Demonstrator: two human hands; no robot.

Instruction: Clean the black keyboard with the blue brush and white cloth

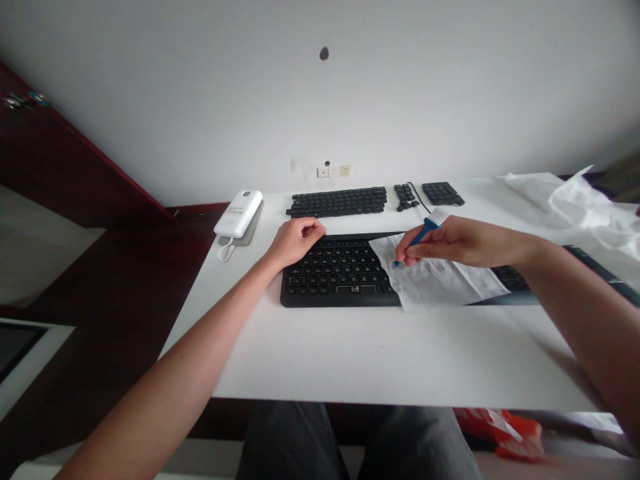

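A black keyboard with its keycaps off (345, 267) lies on the white desk. My left hand (299, 239) is at its upper left corner, the fingers curled closed on the edge. A white tissue (445, 283) is spread over the keyboard's middle and right part. In my right hand (450, 241), pinched between thumb and fingers, is a small blue cleaning brush (425, 230) with a whitish upper end. The brush's blue bristles point down at the tissue's left side; whether they touch it I cannot tell.
Removed black keycaps stand in groups behind the keyboard: a large block (337, 202), a small cluster (405, 197) and a number-pad block (443, 193). A white power bank (239, 215) with a cable loop lies at left. Crumpled white plastic (590, 207) covers the right side.
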